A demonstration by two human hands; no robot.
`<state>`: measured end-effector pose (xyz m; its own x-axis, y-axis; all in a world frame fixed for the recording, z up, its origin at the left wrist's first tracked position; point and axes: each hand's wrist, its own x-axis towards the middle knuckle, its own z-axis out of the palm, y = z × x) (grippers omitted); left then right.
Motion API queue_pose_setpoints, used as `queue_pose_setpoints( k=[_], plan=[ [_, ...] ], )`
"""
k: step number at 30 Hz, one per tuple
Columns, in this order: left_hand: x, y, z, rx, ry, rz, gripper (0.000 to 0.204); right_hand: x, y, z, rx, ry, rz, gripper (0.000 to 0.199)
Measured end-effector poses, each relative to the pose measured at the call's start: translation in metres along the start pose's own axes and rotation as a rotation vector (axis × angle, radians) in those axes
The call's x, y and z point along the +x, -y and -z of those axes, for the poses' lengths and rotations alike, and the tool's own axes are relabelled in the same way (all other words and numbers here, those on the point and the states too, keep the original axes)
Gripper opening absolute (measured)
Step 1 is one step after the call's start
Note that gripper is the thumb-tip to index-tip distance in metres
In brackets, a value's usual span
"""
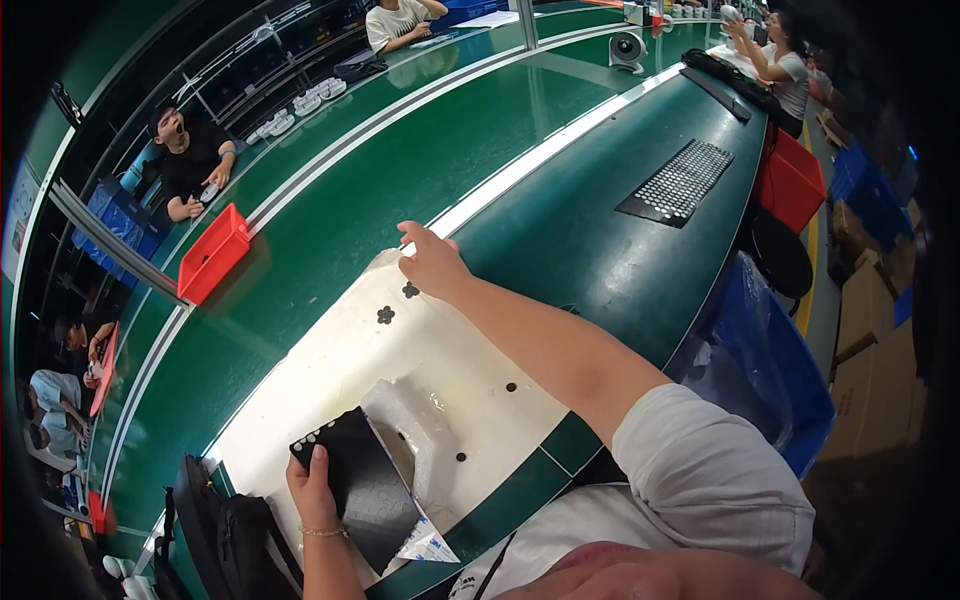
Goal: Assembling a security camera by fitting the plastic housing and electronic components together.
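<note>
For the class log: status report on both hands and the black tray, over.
Left hand grips black tray at its near edge, beside a clear bag. Right hand stretched to white mat's far edge, fingers pinched. Small black pieces loose on mat.

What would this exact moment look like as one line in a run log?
left hand: holds black perforated tray | right hand: stretched out, fingertips on far edge of white sheet | small black pieces on sheet | green bench

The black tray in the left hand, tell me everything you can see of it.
The black tray is a flat, dark, plastic-looking panel with a row of small white dots along its upper left edge. It lies tilted on the white mat, lower end tucked into a clear plastic bag. The left hand grips its left edge; the right hand is far from it.
</note>
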<state>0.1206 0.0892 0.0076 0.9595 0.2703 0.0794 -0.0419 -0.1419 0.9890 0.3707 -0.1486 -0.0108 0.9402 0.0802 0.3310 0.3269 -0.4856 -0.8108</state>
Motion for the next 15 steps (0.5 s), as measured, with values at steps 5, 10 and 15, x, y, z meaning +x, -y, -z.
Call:
queue_pose_setpoints(
  k=[5,10,15],
  plan=[
    [0.0009,-0.0007,-0.0003,-0.019,0.004,0.008,0.016,0.0001,0.0006,-0.0003,-0.002,-0.001,0.003,0.045],
    [0.0007,-0.0001,0.0001,-0.007,-0.003,0.005,0.016,0.0007,0.0000,-0.0009,-0.007,0.000,0.003,0.044],
    [0.0003,0.0007,0.0010,-0.008,0.008,0.014,0.017,0.0005,-0.0012,-0.0008,-0.001,-0.008,0.011,0.044]
  ],
)
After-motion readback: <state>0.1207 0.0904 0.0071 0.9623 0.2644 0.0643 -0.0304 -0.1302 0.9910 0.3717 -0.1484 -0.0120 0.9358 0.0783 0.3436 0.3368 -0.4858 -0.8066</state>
